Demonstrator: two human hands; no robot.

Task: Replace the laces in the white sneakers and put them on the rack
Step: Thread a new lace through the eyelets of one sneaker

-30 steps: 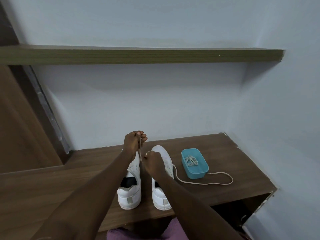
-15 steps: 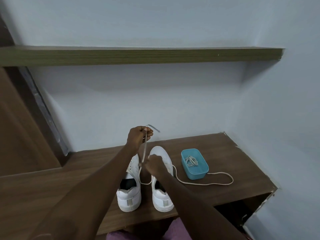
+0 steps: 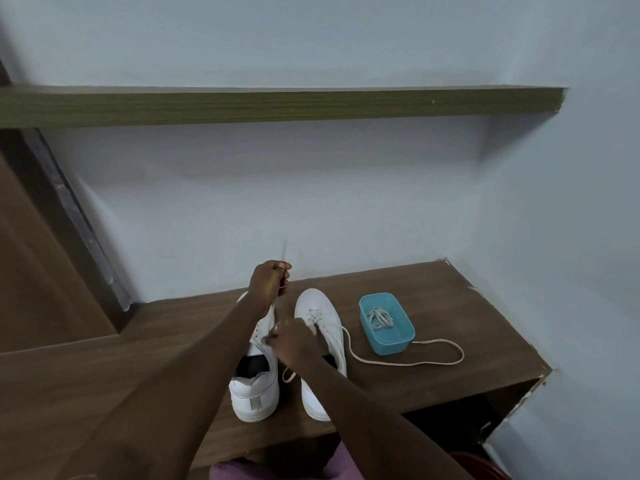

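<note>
While two hands draw a lace (image 3: 276, 307) upward, the white sneakers (image 3: 254, 393) stand side by side on the wooden bench (image 3: 450, 306).
The left hand (image 3: 268, 282), at 12 o'clock, pinches the lace high. The right hand (image 3: 294, 344) pinches it lower, between the shoes. At 3 o'clock a blue tub (image 3: 398, 341) holds coiled laces (image 3: 381, 318).
</note>
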